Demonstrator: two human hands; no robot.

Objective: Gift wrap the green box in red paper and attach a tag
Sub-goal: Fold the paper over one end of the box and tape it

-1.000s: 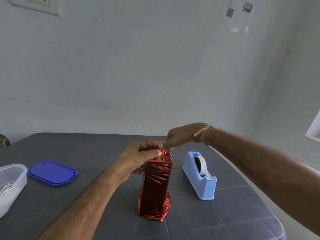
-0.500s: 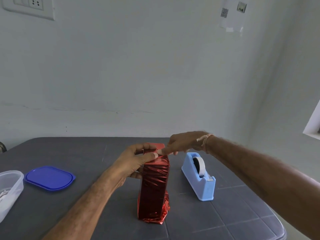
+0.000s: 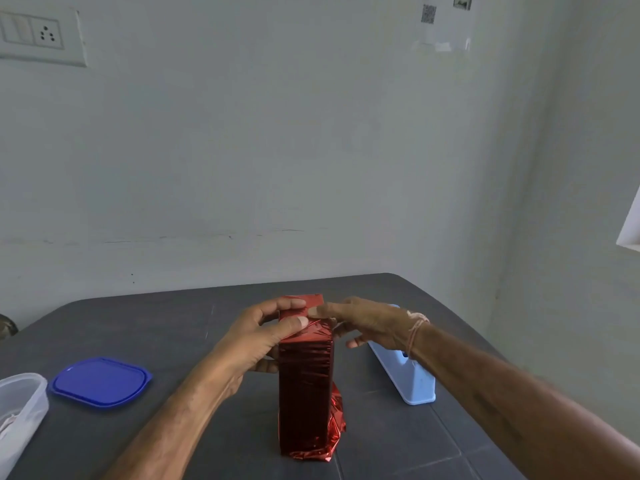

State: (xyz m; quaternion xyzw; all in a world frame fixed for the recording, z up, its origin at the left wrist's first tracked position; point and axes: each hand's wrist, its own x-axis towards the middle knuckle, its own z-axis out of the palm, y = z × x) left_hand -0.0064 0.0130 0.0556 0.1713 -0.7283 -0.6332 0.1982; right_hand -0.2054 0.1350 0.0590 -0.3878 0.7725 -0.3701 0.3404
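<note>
The box [image 3: 305, 393] stands upright on the dark table [image 3: 173, 327], fully covered in shiny red paper; no green shows. Crumpled paper bulges at its lower right corner. My left hand [image 3: 256, 341] grips the top of the box from the left, thumb pressed on the folded top flap. My right hand [image 3: 367, 323] reaches in from the right, its fingertips pressing down on the same top flap, the other fingers spread. No tag is visible.
A light blue tape dispenser [image 3: 405, 375] sits just right of the box, partly behind my right wrist. A blue lid [image 3: 100, 382] lies to the left, and a clear plastic container [image 3: 20, 410] stands at the left edge. The table's edge runs close on the right.
The view has shifted and tilted, and the box top now faces me more. Both hands stay on the top flap; my right hand's fingertips have moved slightly along the fold.
</note>
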